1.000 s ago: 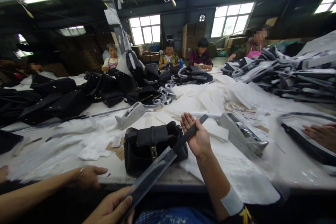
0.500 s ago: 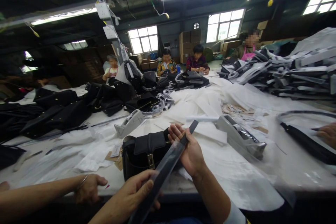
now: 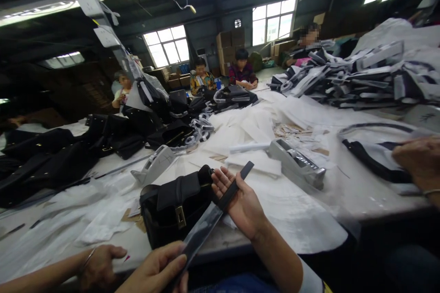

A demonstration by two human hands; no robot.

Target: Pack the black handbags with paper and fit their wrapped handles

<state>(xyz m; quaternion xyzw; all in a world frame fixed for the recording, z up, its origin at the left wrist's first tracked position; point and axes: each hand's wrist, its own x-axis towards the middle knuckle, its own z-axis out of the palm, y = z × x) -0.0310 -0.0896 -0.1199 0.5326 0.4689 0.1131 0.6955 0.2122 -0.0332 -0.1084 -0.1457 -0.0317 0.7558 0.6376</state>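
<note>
A long black bag strap (image 3: 229, 192), its lower length wrapped in clear plastic film (image 3: 203, 226), runs diagonally between my hands. My left hand (image 3: 160, 265) is closed around the film-covered lower part, thumb on top. My right hand (image 3: 242, 206) lies palm up under the bare upper part, with the thumb against the strap and the fingers loosely stretched. Just behind the strap, a black handbag (image 3: 161, 201) with a gold clasp (image 3: 180, 217) stands on the table. The strap's lower end is hidden by my left hand.
A co-worker's hand (image 3: 98, 265) with a bracelet is close on my left; another person's hand (image 3: 417, 160) is at right by a black strap loop. Two grey tape dispensers (image 3: 297, 162), (image 3: 154, 165), white sheets, black bags (image 3: 44, 146) and piled wrapped straps (image 3: 364, 73) surround me.
My view has turned, so the table things sit further left. More bare strap shows above the film edge. The hand at right has come further into view.
</note>
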